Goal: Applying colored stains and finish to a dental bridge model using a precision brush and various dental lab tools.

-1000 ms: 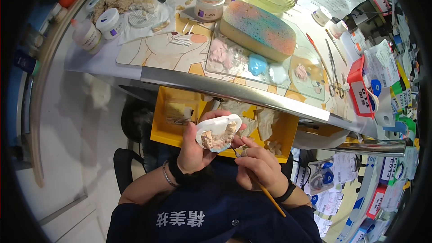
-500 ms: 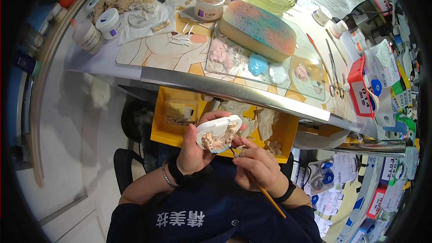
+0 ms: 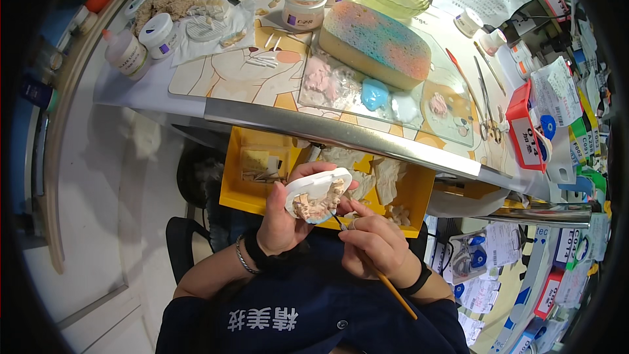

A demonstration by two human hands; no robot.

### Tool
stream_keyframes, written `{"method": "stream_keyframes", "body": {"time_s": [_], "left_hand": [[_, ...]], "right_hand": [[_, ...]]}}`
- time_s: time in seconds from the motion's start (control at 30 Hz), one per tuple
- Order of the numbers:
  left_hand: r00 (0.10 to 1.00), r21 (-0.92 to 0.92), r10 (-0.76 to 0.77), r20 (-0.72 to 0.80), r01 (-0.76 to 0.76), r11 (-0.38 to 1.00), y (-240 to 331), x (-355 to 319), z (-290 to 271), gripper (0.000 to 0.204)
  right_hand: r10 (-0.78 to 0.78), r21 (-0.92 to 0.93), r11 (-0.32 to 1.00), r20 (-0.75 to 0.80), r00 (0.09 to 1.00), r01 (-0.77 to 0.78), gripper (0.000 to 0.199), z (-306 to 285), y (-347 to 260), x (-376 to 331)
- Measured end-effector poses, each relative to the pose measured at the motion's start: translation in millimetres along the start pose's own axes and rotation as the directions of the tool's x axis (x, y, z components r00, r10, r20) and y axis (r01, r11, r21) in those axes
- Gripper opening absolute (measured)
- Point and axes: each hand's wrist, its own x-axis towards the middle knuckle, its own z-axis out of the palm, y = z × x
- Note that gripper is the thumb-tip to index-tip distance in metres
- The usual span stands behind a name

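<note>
A dental model (image 3: 318, 198) with a white base and tan teeth is gripped by my left hand (image 3: 278, 223), thumb on one side and fingers behind it. Blue material shows along its lower edge. My right hand (image 3: 377, 244) pinches a thin brush (image 3: 392, 290) with a yellow-brown handle, its dark tip touching or very near that blue edge. Both hands are over the front of an open yellow drawer (image 3: 237, 187) that sits below the table edge. Crumpled paper and small pieces lie inside it.
On the table, a glass slab (image 3: 452, 128) carries pink, blue and white pastes beside a colourful sponge (image 3: 377, 46). White-lidded jars (image 3: 305, 6) and a green glass bowl (image 3: 393, 1) stand behind. A metal strip (image 3: 341, 136) lines the table's front. Red trays (image 3: 524, 128) are at the right.
Almost nothing differs. The brush tip and the model stay in nearly the same place, with at most a tiny shift of both hands.
</note>
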Motion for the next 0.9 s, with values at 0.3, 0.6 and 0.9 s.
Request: {"method": "stream_keyframes", "body": {"time_s": [0.3,0.6,0.9], "left_hand": [[1.0,0.011,0.025,-0.016,-0.025,1.0,-1.6,1.5,-0.1,0.079],[0.999,0.109,0.042,-0.02,-0.04,0.993,2.1,2.7,2.1,0.071],[0.998,0.141,0.062,-0.029,-0.058,0.988,2.9,1.5,3.3,0.071]], "right_hand": [[-0.007,-0.016,1.0,-0.015,1.0,0.007,0.022,-4.0,-2.4,-0.4],[-0.048,-0.017,0.999,-0.004,0.999,0.048,0.021,0.3,-1.9,-1.5],[-0.066,-0.046,0.997,0.003,0.998,0.066,0.021,2.7,-1.2,-0.8]]}}
